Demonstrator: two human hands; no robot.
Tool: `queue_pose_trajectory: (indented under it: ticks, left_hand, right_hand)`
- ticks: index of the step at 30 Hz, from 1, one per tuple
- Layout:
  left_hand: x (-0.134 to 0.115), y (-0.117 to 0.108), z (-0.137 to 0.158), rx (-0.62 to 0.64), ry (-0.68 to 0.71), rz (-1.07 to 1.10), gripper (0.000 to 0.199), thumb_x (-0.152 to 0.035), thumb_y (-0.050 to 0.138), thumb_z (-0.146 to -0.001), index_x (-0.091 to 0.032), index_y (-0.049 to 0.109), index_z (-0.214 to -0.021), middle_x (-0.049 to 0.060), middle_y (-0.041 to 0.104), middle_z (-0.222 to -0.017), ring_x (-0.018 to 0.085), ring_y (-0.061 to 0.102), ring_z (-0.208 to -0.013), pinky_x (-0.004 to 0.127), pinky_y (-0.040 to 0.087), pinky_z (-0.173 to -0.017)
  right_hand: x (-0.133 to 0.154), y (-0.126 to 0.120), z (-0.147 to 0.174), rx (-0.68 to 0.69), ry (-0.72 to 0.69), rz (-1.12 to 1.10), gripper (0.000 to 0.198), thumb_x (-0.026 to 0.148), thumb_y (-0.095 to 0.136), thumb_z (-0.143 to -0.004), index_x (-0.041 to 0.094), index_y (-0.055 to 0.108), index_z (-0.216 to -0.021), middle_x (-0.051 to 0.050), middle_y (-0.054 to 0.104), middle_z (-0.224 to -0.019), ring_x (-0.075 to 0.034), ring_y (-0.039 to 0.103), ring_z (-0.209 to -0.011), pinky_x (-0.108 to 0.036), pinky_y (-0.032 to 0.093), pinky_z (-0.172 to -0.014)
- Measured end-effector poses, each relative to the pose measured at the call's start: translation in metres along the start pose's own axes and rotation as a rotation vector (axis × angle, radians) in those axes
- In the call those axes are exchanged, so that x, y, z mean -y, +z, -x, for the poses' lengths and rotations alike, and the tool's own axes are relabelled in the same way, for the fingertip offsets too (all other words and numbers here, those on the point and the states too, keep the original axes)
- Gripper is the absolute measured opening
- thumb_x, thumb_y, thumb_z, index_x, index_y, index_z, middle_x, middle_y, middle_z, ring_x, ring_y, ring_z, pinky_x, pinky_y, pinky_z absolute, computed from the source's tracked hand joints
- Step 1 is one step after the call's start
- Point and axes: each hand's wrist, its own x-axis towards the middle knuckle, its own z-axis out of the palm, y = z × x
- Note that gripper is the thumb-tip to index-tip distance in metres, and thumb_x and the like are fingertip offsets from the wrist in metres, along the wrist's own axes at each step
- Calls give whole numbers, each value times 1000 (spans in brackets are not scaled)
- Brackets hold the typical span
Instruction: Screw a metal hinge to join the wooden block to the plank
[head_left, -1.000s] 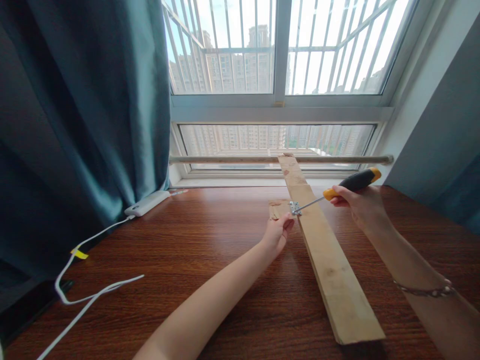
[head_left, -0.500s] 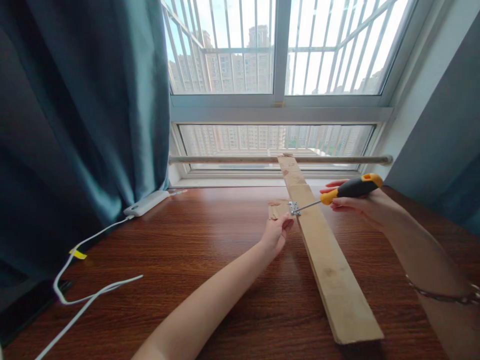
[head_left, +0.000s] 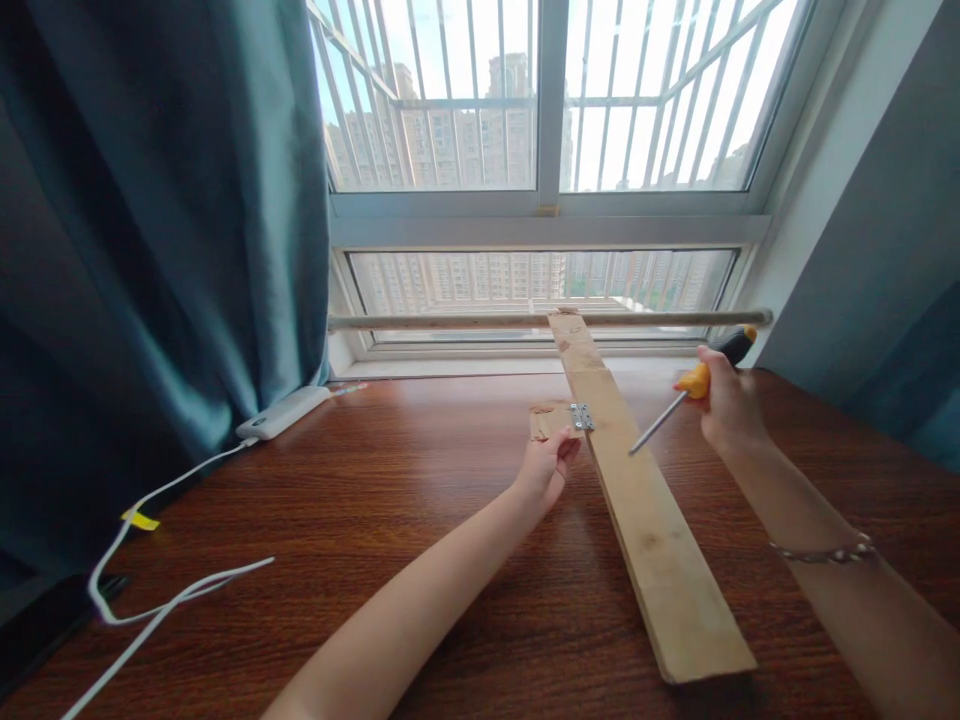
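A metal hinge joins the left edge of a long wooden board to a small wooden piece. My left hand pinches the near edge of that small piece, just below the hinge. In my right hand is a screwdriver with a yellow and black handle, my fingers wrapped round it. Its shaft slants down to the left, and the tip lies over the board, apart from the hinge. Whether the tip touches the wood I cannot tell.
The board lies on a dark brown wooden tabletop, its far end by a horizontal rail before the window. At the left are a white power strip, a white cable with a yellow tag, and a blue curtain.
The screwdriver tip has left the hinge and moved right and nearer to me. My right hand has closed round the handle. My left hand keeps its hold on the small piece.
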Motion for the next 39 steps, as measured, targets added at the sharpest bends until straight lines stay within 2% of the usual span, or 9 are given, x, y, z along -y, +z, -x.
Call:
queue_pose_trajectory:
  ticks: [2, 5, 8, 12, 14, 16, 27, 35, 39]
  left_hand:
    - [0, 0, 0, 1, 4, -1, 22, -1, 59, -75, -14, 62, -93, 8, 70, -90, 13, 65, -75, 26, 51, -78]
    - [1, 0, 0, 2, 5, 3, 21, -1, 57, -77, -14, 61, -93, 8, 70, -89, 12, 65, -75, 26, 51, -79]
    - [1, 1, 1, -4, 0, -4, 20, 0, 56, -77, -13, 62, -92, 8, 70, -88, 12, 65, -75, 25, 51, -77]
    - [0, 2, 2, -9, -4, -3, 23, -1, 59, -75, -13, 62, -94, 8, 70, -90, 12, 65, -75, 24, 51, -76]
    - [0, 2, 2, -7, -6, 9, 25, -1, 62, -74, -14, 62, -96, 8, 70, -90, 12, 65, -75, 24, 52, -75]
    - [0, 2, 2, -15, -11, 12, 26, -2, 63, -73, -14, 61, -96, 7, 70, -89, 12, 65, -73, 24, 52, -74]
    - [-1, 1, 2, -7, -31, 22, 22, -1, 57, -77, -13, 62, -94, 8, 69, -92, 11, 65, -74, 23, 51, -74]
    - [-1, 1, 1, -27, -45, 28, 21, -1, 60, -75, -13, 63, -93, 8, 69, -91, 11, 64, -72, 23, 50, -74]
    - [-1, 1, 1, -39, -51, 36, 21, -2, 62, -74, -12, 63, -92, 7, 69, -88, 11, 64, -71, 23, 51, -72]
  right_hand:
    - [-10, -9, -17, 108, 46, 216, 21, 36, 58, -75, 19, 51, -66, 2, 58, -53, -11, 56, -40, -21, 45, -35]
    - [-33, -19, -33, 267, 37, 706, 25, 36, 53, -80, 18, 48, -64, 2, 55, -48, -10, 52, -36, -20, 42, -36]
    - [-60, -21, -33, 336, 19, 940, 24, 36, 60, -75, 16, 53, -66, -1, 58, -48, -14, 55, -37, -24, 44, -42]
    - [-85, -17, -18, 424, -34, 1213, 23, 35, 62, -72, 13, 64, -72, -13, 69, -69, -26, 68, -72, -30, 49, -64]
    - [-91, -14, -12, 443, -58, 1328, 30, 39, 60, -72, 11, 68, -79, -20, 69, -86, -34, 65, -89, -35, 48, -73]
    - [-92, -11, -7, 457, -66, 1416, 39, 44, 56, -75, 9, 69, -87, -24, 67, -95, -38, 62, -95, -40, 47, -77]
    - [-94, -7, 10, 581, -110, 1510, 41, 48, 50, -78, 18, 66, -100, -20, 68, -101, -34, 64, -93, -36, 47, -72]
    - [-109, -11, 1, 594, -63, 1408, 44, 50, 55, -75, 16, 65, -101, -19, 67, -104, -34, 63, -95, -37, 47, -72]
    - [-117, -14, -7, 581, -95, 1267, 34, 43, 63, -69, 19, 69, -91, -12, 71, -93, -29, 66, -89, -31, 47, -69]
